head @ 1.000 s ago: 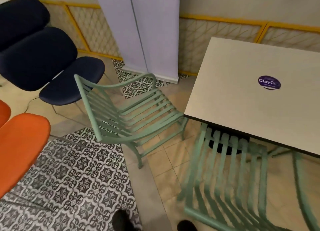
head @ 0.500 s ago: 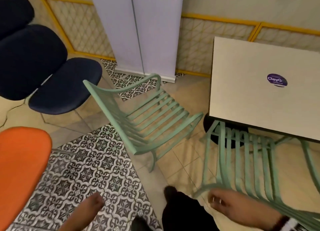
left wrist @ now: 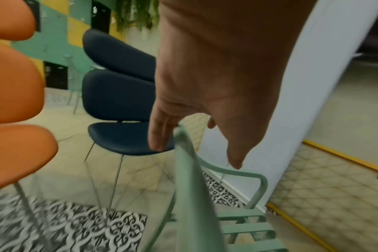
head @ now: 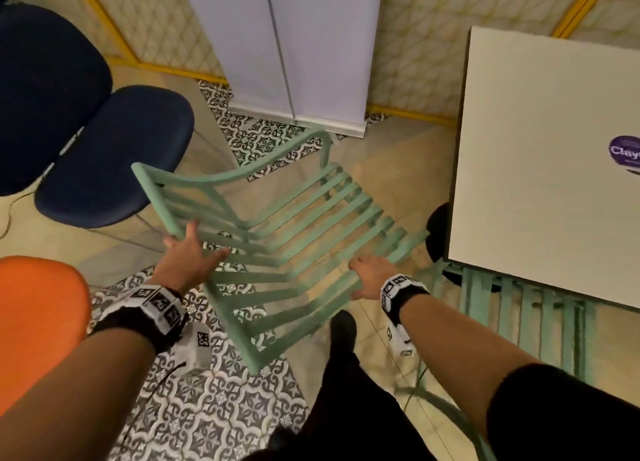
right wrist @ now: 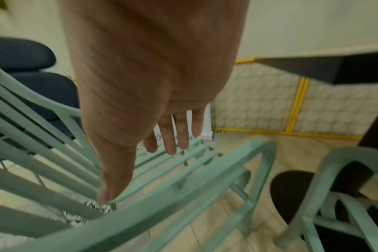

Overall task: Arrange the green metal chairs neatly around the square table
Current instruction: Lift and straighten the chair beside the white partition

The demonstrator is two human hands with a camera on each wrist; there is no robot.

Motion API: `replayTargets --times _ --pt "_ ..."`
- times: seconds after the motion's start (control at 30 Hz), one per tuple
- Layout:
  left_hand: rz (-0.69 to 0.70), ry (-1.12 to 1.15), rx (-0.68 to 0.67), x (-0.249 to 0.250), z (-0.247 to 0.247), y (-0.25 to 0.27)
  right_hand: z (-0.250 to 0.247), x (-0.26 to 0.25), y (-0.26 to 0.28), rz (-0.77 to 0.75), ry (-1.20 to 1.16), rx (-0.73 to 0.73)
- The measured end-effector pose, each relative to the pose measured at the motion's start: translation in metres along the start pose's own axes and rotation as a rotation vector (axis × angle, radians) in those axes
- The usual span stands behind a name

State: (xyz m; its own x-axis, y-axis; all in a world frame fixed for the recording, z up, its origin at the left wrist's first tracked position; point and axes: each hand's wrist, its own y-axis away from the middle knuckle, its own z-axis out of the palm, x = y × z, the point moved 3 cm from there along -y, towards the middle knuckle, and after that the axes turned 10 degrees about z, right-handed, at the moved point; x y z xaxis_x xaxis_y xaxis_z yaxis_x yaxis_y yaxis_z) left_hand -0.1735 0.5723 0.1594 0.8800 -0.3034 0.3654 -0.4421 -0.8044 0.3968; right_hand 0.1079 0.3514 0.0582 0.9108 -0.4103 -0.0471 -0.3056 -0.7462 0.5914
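A green slatted metal chair [head: 294, 225] stands on the floor left of the white square table [head: 536, 149], angled toward it. My left hand [head: 195, 252] reaches its backrest top rail with straight fingers. In the left wrist view the rail [left wrist: 196, 204] runs between thumb and fingers of that hand [left wrist: 195, 150], uncurled. My right hand [head: 367, 275] hovers open over the chair's near armrest; its fingers [right wrist: 173, 145] are spread above the seat slats [right wrist: 183, 170]. A second green chair [head: 519, 322] sits tucked at the table's near edge.
Navy padded chairs [head: 114, 155] stand close behind the green chair's back, an orange chair [head: 38, 322] at my left. A white standing panel [head: 294, 52] and a yellow-framed lattice wall [head: 415, 62] lie beyond. My dark shoe [head: 343, 329] is beside the chair's leg.
I have stepped closer to the loose green chair. Both hands rose from the bottom of the view to its backrest rail and armrest.
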Motion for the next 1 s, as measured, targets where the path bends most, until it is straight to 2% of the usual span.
replayTargets --times 0.13,0.27,0.57,0.77,1.0 --pt "-0.174 -0.032 -0.045 -0.002 0.007 -0.027 0.028 -0.001 -0.039 -0.031 0.083 -0.109" --pt "-0.171 -0.134 -0.025 -0.005 0.006 -0.038 0.053 -0.004 -0.054 -0.062 0.196 -0.219" --pt "-0.02 -0.072 0.028 -0.022 -0.003 -0.067 0.071 -0.023 -0.069 0.04 0.201 -0.178" --pt "0.132 -0.16 -0.003 -0.002 -0.052 -0.149 0.054 -0.053 -0.098 0.092 0.105 -0.15" --pt "0.237 -0.227 0.014 0.038 -0.097 -0.251 0.023 -0.077 -0.147 0.174 -0.005 -0.106"
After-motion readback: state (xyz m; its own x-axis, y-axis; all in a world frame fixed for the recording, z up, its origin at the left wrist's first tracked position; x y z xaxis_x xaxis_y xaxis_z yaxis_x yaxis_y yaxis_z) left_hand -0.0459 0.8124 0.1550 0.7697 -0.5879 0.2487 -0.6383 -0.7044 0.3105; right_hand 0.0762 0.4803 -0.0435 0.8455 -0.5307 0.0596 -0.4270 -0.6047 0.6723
